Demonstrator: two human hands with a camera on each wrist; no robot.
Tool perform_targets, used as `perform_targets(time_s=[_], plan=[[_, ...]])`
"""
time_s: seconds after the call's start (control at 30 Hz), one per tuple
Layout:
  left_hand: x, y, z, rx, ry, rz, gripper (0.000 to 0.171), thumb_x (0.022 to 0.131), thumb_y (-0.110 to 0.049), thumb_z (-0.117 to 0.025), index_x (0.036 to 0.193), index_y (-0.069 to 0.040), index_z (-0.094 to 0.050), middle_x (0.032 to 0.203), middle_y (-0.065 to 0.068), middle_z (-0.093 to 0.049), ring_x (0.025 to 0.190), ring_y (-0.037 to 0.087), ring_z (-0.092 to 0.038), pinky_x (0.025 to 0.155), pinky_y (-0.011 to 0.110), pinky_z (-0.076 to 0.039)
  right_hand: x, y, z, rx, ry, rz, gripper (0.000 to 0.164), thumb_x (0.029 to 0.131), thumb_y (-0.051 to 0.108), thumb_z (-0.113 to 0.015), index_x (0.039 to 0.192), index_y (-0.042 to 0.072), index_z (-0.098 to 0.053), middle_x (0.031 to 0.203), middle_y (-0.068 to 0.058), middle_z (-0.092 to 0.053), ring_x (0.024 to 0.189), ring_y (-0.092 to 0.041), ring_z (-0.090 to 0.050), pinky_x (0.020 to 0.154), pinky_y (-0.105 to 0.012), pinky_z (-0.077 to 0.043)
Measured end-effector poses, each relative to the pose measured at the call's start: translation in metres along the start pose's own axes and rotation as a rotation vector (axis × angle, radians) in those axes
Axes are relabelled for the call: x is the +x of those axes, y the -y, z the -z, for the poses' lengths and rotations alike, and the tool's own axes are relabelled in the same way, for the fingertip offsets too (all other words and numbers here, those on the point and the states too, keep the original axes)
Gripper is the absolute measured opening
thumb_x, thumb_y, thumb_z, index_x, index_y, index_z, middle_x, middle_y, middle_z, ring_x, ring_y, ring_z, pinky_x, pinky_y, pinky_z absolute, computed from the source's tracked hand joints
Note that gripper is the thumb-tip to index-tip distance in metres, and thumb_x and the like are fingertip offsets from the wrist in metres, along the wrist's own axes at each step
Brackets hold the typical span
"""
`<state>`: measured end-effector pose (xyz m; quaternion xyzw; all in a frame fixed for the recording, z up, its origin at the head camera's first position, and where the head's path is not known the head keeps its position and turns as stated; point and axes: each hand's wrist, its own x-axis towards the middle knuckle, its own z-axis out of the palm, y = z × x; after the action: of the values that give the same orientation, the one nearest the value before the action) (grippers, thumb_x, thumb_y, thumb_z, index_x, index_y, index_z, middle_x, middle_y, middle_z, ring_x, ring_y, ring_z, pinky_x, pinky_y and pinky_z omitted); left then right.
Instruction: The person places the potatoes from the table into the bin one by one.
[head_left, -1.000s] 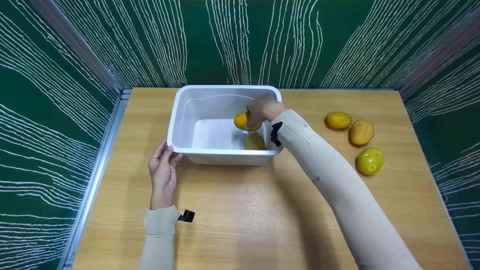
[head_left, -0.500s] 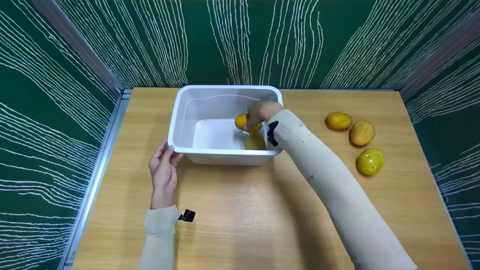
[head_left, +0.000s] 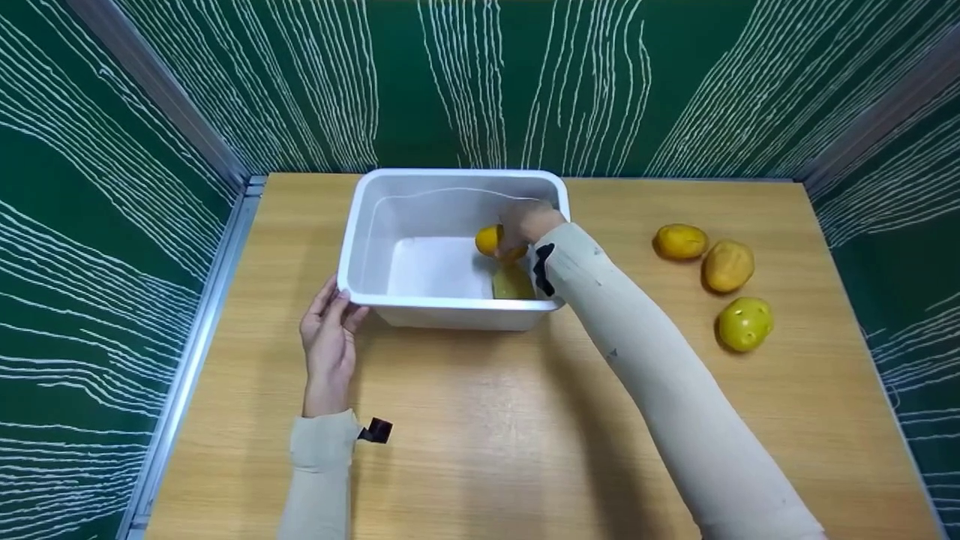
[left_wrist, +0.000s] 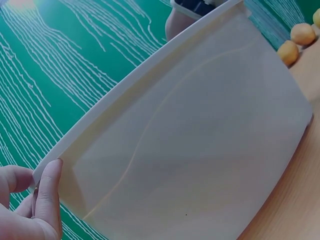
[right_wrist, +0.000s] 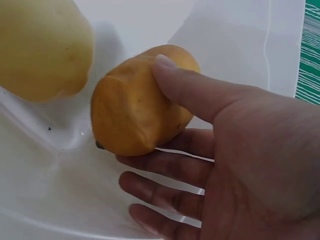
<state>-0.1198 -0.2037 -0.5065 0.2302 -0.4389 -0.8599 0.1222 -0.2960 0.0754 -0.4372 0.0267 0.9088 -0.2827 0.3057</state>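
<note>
My left hand pinches the near left corner of a white plastic bin, thumb on one side of the rim and fingers on the other. Inside the bin, toward its right end, my right hand holds a yellow-orange mango. In the right wrist view the thumb lies on top of the mango, with fingers curving behind and below it. A paler yellow-green fruit lies on the bin floor beside it, partly hidden by the near wall in the head view.
Right of the bin, on the wooden table, lie two yellow-orange fruits, one farther back and one tan-yellow fruit, plus a dimpled yellow-green fruit. Green walls with white lines close off the back and sides.
The right hand and mango stay nearly in place inside the bin, with only slight shifts of the hand and forearm. The left hand keeps its grip on the bin's corner.
</note>
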Motion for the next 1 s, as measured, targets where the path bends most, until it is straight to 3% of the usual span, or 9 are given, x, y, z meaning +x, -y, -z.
perform_targets(time_s=[0.3, 0.57, 0.93, 1.0], plan=[[0.0, 0.0, -0.001, 0.001, -0.019, 0.003, 0.047, 0.107, 0.003, -0.055, 0.154, 0.004, -0.046, 0.135, 0.013, -0.056, 0.101, 0.02, -0.07, 0.079, 0.019, -0.067, 0.011, -0.001, -0.004, -0.108, -0.007, 0.044, 0.042, 0.086, 0.005, -0.088, 0.123, 0.01, -0.069, 0.119, -0.007, -0.066, 0.109, -0.03, -0.06, 0.107, -0.042, -0.053], [-0.002, 0.0, -0.003, -0.04, -0.003, -0.012, 0.046, 0.107, 0.006, -0.053, 0.152, 0.009, -0.045, 0.13, 0.014, -0.056, 0.092, 0.018, -0.07, 0.074, 0.017, -0.067, 0.016, 0.0, -0.01, -0.484, -0.052, 0.191, 0.036, 0.091, 0.021, -0.085, 0.119, 0.004, -0.07, 0.105, -0.01, -0.068, 0.104, -0.032, -0.06, 0.102, -0.042, -0.05], [-0.002, 0.0, -0.005, -0.047, -0.028, -0.009, 0.046, 0.106, 0.007, -0.054, 0.152, 0.008, -0.046, 0.129, 0.014, -0.057, 0.085, 0.015, -0.07, 0.071, 0.017, -0.066, 0.039, -0.009, -0.014, -0.478, -0.069, 0.183, 0.027, 0.091, 0.01, -0.078, 0.116, 0.003, -0.07, 0.11, -0.013, -0.072, 0.102, -0.032, -0.063, 0.102, -0.047, -0.054], [-0.001, 0.0, -0.005, -0.046, -0.034, -0.008, 0.046, 0.106, 0.008, -0.054, 0.151, 0.009, -0.046, 0.128, 0.013, -0.058, 0.084, 0.015, -0.07, 0.071, 0.017, -0.066, 0.031, -0.008, -0.013, -0.447, -0.08, 0.177, 0.024, 0.091, 0.005, -0.075, 0.115, 0.004, -0.07, 0.113, -0.013, -0.072, 0.103, -0.032, -0.063, 0.106, -0.047, -0.054]])
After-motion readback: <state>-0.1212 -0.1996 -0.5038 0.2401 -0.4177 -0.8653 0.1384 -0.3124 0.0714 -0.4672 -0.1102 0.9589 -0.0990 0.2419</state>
